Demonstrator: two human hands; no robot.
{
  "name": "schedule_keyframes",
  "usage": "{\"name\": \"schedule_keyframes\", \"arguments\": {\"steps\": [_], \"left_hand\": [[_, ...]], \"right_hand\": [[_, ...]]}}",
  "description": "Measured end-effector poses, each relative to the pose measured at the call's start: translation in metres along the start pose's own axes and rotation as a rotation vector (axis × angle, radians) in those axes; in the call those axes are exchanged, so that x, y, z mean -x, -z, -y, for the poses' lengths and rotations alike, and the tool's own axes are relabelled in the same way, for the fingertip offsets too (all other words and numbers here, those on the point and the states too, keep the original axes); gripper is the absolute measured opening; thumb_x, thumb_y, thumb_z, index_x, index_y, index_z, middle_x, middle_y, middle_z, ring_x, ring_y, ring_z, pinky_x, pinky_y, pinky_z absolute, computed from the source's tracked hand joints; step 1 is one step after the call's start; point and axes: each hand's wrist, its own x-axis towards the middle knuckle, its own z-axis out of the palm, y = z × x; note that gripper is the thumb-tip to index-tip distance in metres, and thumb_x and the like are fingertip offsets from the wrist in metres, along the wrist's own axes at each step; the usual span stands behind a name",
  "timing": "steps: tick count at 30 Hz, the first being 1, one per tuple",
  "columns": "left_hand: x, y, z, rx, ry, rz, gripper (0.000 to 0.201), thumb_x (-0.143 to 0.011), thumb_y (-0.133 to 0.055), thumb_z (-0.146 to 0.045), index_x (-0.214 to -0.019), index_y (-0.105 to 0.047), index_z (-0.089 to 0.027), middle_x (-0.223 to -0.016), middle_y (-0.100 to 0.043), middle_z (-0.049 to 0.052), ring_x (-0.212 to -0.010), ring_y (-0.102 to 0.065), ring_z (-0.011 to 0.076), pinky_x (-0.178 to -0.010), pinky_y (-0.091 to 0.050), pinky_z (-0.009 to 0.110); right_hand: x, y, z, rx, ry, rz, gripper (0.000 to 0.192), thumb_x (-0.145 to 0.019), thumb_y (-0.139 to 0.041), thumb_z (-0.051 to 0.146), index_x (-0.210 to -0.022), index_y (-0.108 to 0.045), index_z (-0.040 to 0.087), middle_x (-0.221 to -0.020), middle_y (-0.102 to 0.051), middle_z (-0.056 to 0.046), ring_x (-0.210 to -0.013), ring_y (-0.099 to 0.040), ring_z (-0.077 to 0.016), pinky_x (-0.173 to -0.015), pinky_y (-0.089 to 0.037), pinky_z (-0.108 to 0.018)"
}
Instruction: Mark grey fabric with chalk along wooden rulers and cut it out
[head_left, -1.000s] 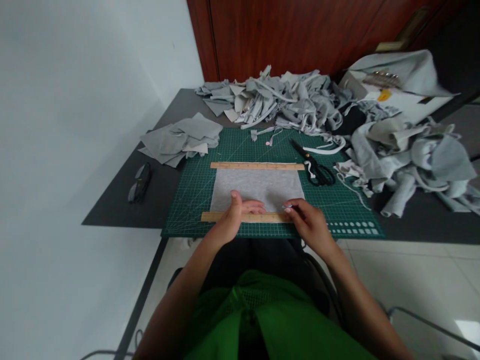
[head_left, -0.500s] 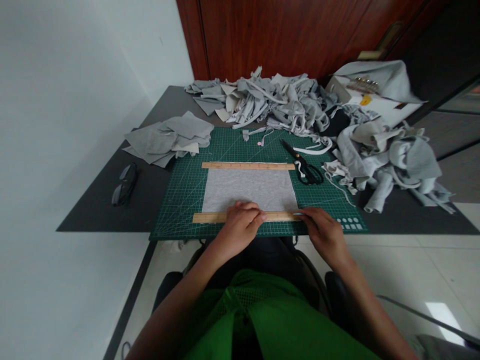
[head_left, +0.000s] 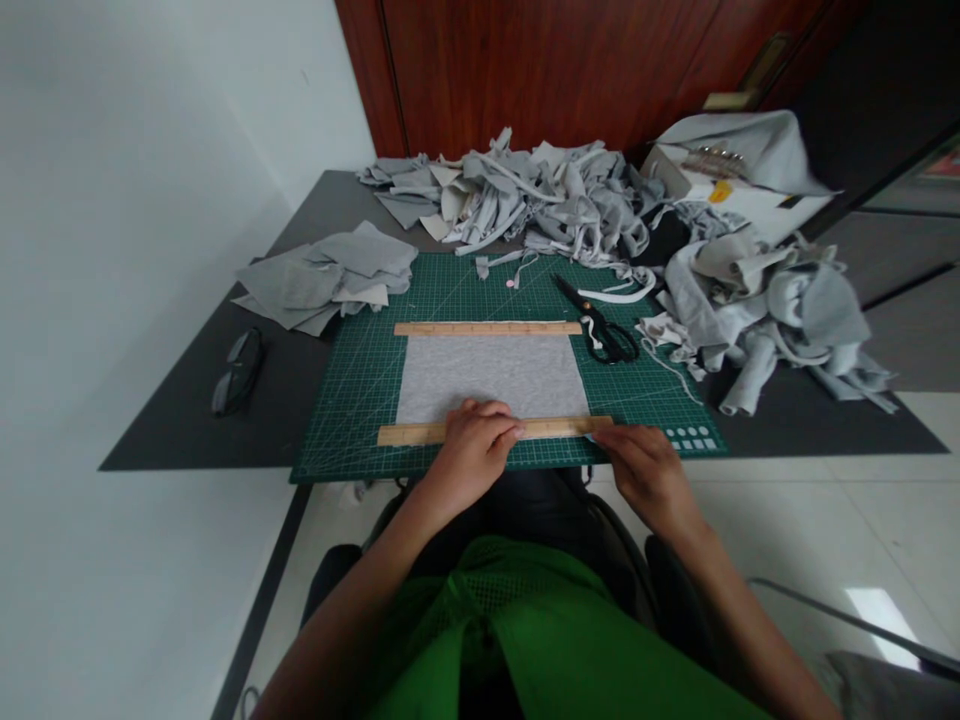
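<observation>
A rectangle of grey knit fabric (head_left: pixel 491 372) lies flat on a green cutting mat (head_left: pixel 341 400). One wooden ruler (head_left: pixel 487 328) lies along its far edge. Across its near edge is a second wooden ruler (head_left: pixel 412 435), held down by my left hand (head_left: pixel 480 440), its fingers bent and close together. At that ruler's right end, my right hand (head_left: pixel 645 468) pinches a small pale-blue piece (head_left: pixel 591 437), perhaps tailor's chalk, beside the ruler's near edge. Most of the piece is hidden by the fingers. Black-handled scissors (head_left: pixel 604 328) lie on the mat, right of the fabric.
Grey fabric scraps (head_left: pixel 517 195) are heaped at the back, with another heap (head_left: pixel 787 310) at the right. Cut fabric pieces (head_left: pixel 330 270) lie at the left, behind folded glasses (head_left: pixel 238 370). A white box (head_left: pixel 739 200) with cloth over it stands at the back right.
My right hand, with the pale-blue piece, has shifted from the ruler's top to its near edge. My left hand still presses the ruler. The whole view has moved slightly.
</observation>
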Motion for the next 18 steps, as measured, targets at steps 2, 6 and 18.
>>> {"name": "schedule_keyframes", "arguments": {"steps": [2,6,18], "left_hand": [[0.0,0.0002,-0.0002,-0.008,0.003,0.001,0.021,-0.102,-0.059,-0.021,-0.092,-0.078,-0.023,-0.103,-0.075,0.0,-0.099,-0.06,0.022,-0.093,-0.041,0.043],[-0.0004,0.0003,0.0,-0.02,0.008,0.008,0.022,-0.103,-0.058,-0.022,-0.093,-0.078,-0.023,-0.104,-0.075,0.0,-0.098,-0.059,0.0226,-0.092,-0.041,0.043],[0.0003,-0.001,0.0017,-0.012,0.01,0.01,0.023,-0.104,-0.056,-0.025,-0.094,-0.078,-0.024,-0.106,-0.074,0.002,-0.1,-0.059,0.0236,-0.094,-0.04,0.044]], "right_hand": [[0.0002,0.0023,0.0024,0.019,0.016,0.014,0.039,-0.09,-0.057,0.0,-0.118,-0.072,0.022,-0.11,-0.077,-0.01,-0.096,-0.069,-0.0277,-0.082,-0.054,-0.044],[-0.0001,0.0056,0.0058,0.032,0.019,0.026,0.038,-0.092,-0.056,0.001,-0.119,-0.072,0.022,-0.113,-0.077,-0.01,-0.098,-0.069,-0.0279,-0.082,-0.056,-0.045],[0.0024,-0.0018,0.0023,-0.018,-0.113,-0.034,0.039,-0.091,-0.056,0.006,-0.12,-0.071,0.027,-0.109,-0.076,-0.008,-0.099,-0.071,-0.0275,-0.087,-0.062,-0.047]]}}
